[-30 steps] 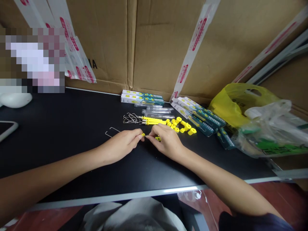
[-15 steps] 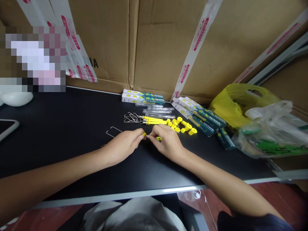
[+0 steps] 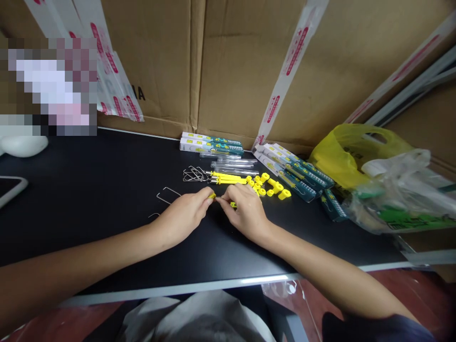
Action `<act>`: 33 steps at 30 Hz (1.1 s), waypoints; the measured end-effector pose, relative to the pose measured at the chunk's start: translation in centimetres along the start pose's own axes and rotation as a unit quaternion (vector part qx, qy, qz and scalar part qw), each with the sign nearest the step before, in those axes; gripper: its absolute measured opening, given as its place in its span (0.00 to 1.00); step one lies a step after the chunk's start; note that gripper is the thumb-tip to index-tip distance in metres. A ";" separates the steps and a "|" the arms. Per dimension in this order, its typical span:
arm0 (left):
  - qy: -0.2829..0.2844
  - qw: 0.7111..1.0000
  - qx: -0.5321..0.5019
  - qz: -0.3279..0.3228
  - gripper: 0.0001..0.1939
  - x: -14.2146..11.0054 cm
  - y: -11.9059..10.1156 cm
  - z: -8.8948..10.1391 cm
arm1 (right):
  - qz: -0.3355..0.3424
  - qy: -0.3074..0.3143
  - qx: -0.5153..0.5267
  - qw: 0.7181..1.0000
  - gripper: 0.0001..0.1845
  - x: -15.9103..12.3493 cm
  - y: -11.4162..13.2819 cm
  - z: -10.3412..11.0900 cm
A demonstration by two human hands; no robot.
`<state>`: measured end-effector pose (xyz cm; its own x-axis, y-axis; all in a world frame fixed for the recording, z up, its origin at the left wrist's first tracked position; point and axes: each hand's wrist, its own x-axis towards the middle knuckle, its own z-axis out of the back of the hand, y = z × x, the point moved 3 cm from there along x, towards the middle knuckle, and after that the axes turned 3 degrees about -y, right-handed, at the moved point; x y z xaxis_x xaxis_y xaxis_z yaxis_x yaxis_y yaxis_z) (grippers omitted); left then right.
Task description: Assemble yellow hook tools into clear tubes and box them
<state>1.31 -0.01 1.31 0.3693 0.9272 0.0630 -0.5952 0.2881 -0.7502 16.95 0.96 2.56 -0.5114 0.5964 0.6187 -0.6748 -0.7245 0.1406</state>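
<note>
While left hand (image 3: 187, 212) pinches a yellow part (image 3: 212, 195) mid-frame, right hand (image 3: 248, 210) is pinched narrow, contents unclear; part likely light, stiff: hold its end.

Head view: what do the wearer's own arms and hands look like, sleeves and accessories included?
The left hand and right hand are ungloved, with no watch or bracelet visible. A dark sleeve shows on the right arm; the left arm shows none.

Kinda dim where I stood, tbh: glare streaked the pale table edge (image 3: 263, 280), corners looked warped, and the yellow piece (image 3: 212, 195) in the left hand (image 3: 187, 211) was blurry.
</note>
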 end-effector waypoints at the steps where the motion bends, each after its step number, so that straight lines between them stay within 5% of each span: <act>1: -0.005 1.000 -0.003 0.000 0.09 0.0 -0.1 0.0 | 0.001 -0.006 -0.006 1.000 0.13 0.0 0.0 0.0; 13: -0.028 0.999 0.024 -0.015 0.10 -0.2 -0.4 0.3 | 0.012 -0.010 0.019 1.000 0.14 0.0 -0.3 -0.1; 19: 0.049 0.998 -0.046 -0.012 0.13 0.3 0.3 0.7 | 0.005 0.073 0.145 0.987 0.11 1.2 -1.6 0.3; 24: 0.111 0.990 -0.084 0.024 0.15 0.2 0.8 1.0 | 0.040 0.123 0.147 0.981 0.08 1.6 -2.1 0.8; 33: 0.120 0.990 -0.067 0.028 0.18 0.1 0.0 1.1 | 0.056 0.144 0.110 0.982 0.10 1.6 -1.8 0.8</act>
<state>0.51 0.37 2.02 0.5074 0.8523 -0.1266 -0.5250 0.1892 -0.8298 17.84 2.92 3.92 -0.7272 0.5582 0.3995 -0.4901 -0.8297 0.2672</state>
